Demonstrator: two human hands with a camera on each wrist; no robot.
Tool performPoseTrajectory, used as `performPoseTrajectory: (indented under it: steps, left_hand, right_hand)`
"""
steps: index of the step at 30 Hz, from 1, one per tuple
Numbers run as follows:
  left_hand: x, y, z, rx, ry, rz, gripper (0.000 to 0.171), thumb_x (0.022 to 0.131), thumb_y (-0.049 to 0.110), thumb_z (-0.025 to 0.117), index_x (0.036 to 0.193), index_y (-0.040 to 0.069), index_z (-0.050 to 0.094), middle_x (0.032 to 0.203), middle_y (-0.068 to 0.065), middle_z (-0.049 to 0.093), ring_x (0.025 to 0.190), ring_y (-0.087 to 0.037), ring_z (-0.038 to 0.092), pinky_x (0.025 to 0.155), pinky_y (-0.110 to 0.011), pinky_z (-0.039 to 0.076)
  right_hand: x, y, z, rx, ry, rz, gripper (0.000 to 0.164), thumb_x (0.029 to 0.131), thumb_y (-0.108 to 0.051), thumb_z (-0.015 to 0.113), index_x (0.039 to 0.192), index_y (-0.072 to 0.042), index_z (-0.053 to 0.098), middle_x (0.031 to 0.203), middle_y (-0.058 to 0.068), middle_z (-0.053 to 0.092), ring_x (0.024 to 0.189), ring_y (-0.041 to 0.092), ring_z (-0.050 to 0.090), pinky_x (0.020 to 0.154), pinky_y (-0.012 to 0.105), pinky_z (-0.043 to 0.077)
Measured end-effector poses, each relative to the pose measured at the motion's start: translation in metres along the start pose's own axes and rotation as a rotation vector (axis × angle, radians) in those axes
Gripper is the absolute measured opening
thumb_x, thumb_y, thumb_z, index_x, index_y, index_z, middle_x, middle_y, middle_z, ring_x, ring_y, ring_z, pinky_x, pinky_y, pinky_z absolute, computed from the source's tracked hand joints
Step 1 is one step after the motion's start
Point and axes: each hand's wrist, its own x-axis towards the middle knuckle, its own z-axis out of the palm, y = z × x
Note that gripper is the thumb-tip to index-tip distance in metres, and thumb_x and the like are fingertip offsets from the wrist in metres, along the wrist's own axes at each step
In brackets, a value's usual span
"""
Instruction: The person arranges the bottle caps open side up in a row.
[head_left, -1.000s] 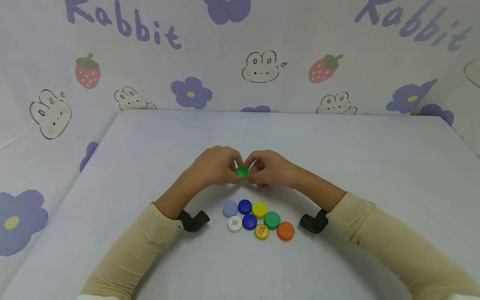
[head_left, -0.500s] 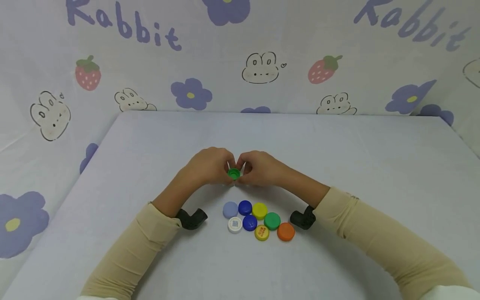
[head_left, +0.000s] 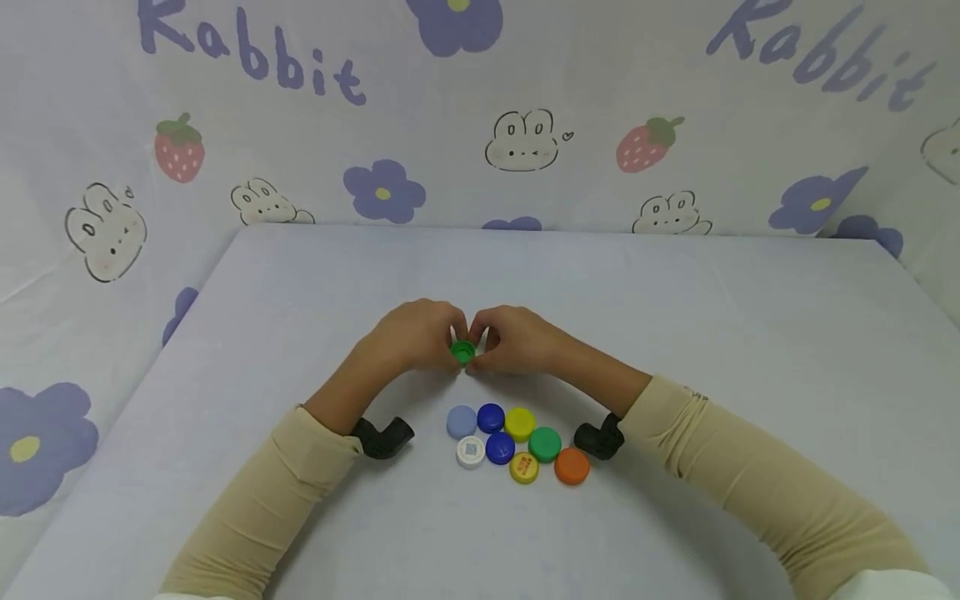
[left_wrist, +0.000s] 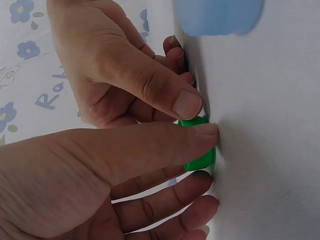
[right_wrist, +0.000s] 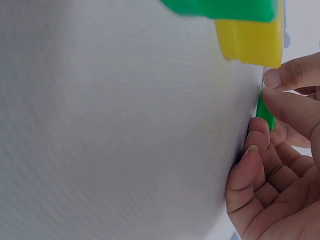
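An upturned green bottle cap (head_left: 463, 352) lies hollow side up between both hands, low over the white tabletop. My left hand (head_left: 418, 335) pinches its left side between thumb and index finger. From the other side my right hand (head_left: 517, 340) holds it the same way, the thumbs almost meeting at the near edge. In the left wrist view, the left thumb lies across the green cap (left_wrist: 201, 162) and the right thumb is at its upper end. The right wrist view shows only a strip of the green cap (right_wrist: 265, 112) below the thumb.
Nearer the body several caps lie close together: light blue (head_left: 462, 422), white (head_left: 471, 452), two dark blue, yellow (head_left: 520, 424), green (head_left: 544, 444), printed yellow (head_left: 524, 467) and orange (head_left: 572, 466). Black wrist cameras (head_left: 385, 438) flank them. A printed cloth (head_left: 570, 83) hangs behind the table.
Both hands have shifted slightly left with the green cap, the right arm moving most. The other caps stay in place.
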Motion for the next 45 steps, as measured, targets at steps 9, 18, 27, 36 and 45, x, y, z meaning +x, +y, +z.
performPoseTrajectory:
  steps: [9,18,27,36,45]
  left_hand:
    - [0.000,0.001,0.002,0.005,-0.005,-0.007,0.034,0.086,0.016,0.081,0.118,0.009,0.073,0.095,-0.003,0.069,0.093,-0.023,0.061,0.084,-0.038,0.051]
    - [0.000,0.000,0.002,-0.006,-0.025,-0.024,0.039,0.087,0.015,0.079,0.124,0.008,0.070,0.098,-0.003,0.069,0.095,-0.023,0.061,0.086,-0.039,0.051]
    - [-0.011,-0.001,-0.005,0.025,-0.022,-0.029,0.059,0.084,0.017,0.083,0.135,0.009,0.055,0.107,-0.006,0.066,0.097,-0.024,0.061,0.087,-0.041,0.051]
    - [-0.027,0.004,-0.014,0.098,-0.167,-0.034,0.024,0.079,0.027,0.088,0.092,0.019,0.070,0.096,0.000,0.064,0.086,-0.020,0.057,0.072,-0.035,0.048]
    - [-0.034,0.011,-0.002,0.148,-0.307,0.070,0.025,0.077,0.031,0.090,0.077,0.019,0.068,0.081,0.006,0.064,0.078,-0.013,0.054,0.066,-0.029,0.043]
  right_hand:
    - [0.002,0.002,0.002,-0.021,0.003,-0.009,0.025,0.089,-0.016,0.080,0.109,-0.008,0.067,0.083,0.006,0.062,0.076,0.020,0.056,0.067,0.027,0.046]
    - [0.001,0.002,0.002,-0.013,-0.009,-0.013,0.026,0.090,-0.016,0.079,0.111,-0.007,0.067,0.083,0.006,0.062,0.077,0.020,0.055,0.067,0.026,0.046]
    - [-0.010,0.004,-0.007,-0.012,-0.086,-0.052,0.037,0.095,-0.019,0.074,0.127,-0.006,0.062,0.089,0.005,0.067,0.079,0.020,0.061,0.072,0.028,0.053]
    - [-0.036,-0.007,-0.012,-0.082,-0.059,-0.088,0.037,0.095,-0.023,0.075,0.127,-0.009,0.063,0.097,0.003,0.068,0.088,0.021,0.063,0.076,0.029,0.056]
    - [-0.059,-0.037,0.007,-0.275,-0.068,-0.162,0.016,0.091,-0.019,0.080,0.104,-0.011,0.079,0.105,0.000,0.071,0.106,0.022,0.061,0.089,0.033,0.054]
